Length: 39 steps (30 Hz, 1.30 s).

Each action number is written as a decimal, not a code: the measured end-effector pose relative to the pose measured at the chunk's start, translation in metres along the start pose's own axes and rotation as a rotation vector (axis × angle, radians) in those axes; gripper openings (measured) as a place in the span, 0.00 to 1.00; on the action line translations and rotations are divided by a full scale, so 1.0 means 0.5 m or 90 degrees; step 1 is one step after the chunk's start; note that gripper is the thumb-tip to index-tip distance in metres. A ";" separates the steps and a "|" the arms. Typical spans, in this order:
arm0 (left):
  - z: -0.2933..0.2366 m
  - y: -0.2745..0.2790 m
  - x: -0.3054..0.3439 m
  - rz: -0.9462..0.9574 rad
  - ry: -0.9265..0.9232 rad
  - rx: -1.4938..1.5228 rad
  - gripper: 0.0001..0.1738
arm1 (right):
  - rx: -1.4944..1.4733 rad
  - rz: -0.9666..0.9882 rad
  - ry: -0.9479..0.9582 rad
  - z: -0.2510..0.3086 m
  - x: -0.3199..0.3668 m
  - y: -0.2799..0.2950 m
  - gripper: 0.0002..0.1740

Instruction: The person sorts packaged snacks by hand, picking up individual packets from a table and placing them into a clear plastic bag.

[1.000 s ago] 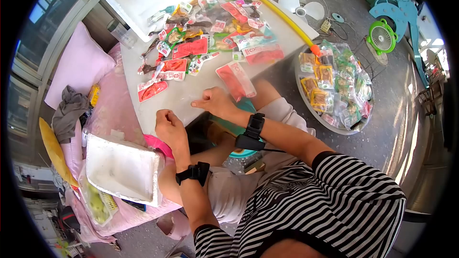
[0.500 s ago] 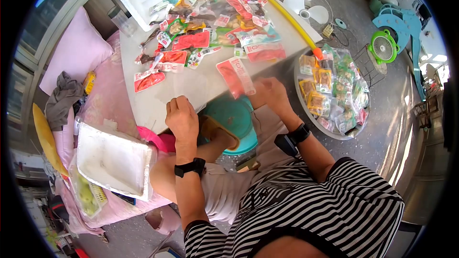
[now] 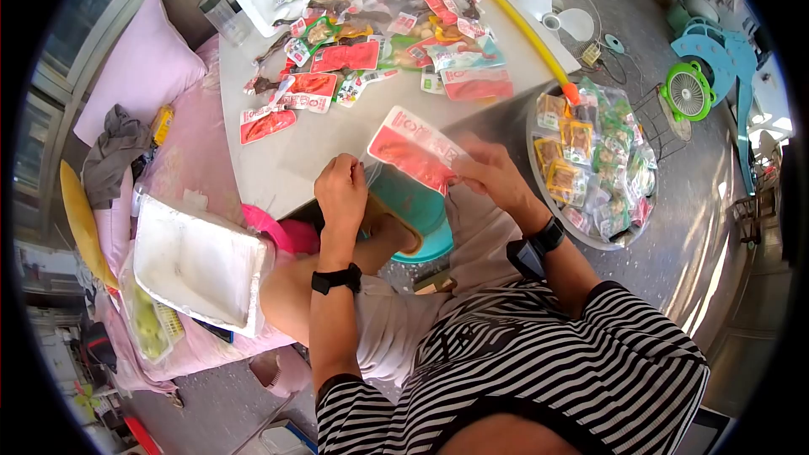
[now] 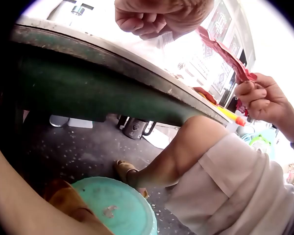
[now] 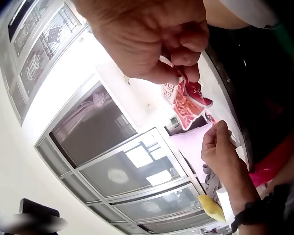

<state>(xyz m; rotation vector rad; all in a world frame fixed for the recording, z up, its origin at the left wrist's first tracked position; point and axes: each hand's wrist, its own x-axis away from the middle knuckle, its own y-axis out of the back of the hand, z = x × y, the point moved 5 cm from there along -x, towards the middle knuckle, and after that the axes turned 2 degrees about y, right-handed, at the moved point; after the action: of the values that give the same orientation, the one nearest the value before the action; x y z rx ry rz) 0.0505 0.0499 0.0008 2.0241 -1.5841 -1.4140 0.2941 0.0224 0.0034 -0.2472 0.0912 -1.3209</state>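
In the head view my right hand (image 3: 506,179) pinches one end of a red-and-clear packet (image 3: 411,150), held above the table's front edge. The left wrist view shows the packet (image 4: 226,55) nearly edge-on, hanging from the fingers of the right hand (image 4: 268,104). My left hand (image 3: 341,194), fingers curled, is just left of the packet; a thin clear plastic bag (image 4: 162,43) shows at its fingertips in the left wrist view. Many red, green and yellow packets (image 3: 345,56) lie spread over the table (image 3: 278,170).
A round metal basin (image 3: 534,147) full of packets stands right of the table. A yellow tube (image 3: 527,29) lies along the table's right edge. Foam boxes (image 3: 198,265) sit on the pink bed and at the table's back. A teal stool (image 3: 431,246) is below.
My right hand moved right from beside the left hand, took the red packet from the table's front edge and lifted it toward the left hand. The left hand still holds the clear plastic.
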 end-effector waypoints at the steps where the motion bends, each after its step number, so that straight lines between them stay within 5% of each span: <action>1: -0.003 0.000 0.001 0.001 0.002 -0.004 0.04 | 0.049 0.014 -0.007 0.000 0.006 -0.003 0.09; 10: -0.056 0.007 0.009 0.027 -0.074 -0.012 0.04 | 0.053 0.037 -0.118 -0.051 -0.022 -0.054 0.09; 22: -0.052 0.015 -0.005 0.019 -0.081 -0.009 0.05 | -0.125 -0.037 0.116 -0.101 -0.093 -0.138 0.18; 28: -0.048 0.018 -0.008 0.014 -0.068 0.012 0.03 | -0.015 0.093 -0.023 -0.061 -0.093 -0.191 0.17; 31: -0.060 0.023 -0.013 0.019 -0.099 0.011 0.04 | -0.097 0.093 -0.092 -0.169 -0.174 -0.205 0.17; 39: -0.033 0.044 -0.014 0.005 -0.043 0.014 0.03 | 0.033 0.138 0.021 -0.099 -0.155 -0.195 0.17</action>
<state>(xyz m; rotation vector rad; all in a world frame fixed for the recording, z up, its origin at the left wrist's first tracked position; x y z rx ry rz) 0.0496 0.0409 0.0277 2.0009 -1.6399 -1.4823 0.1725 0.0688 -0.0277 -0.1674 0.1084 -1.1097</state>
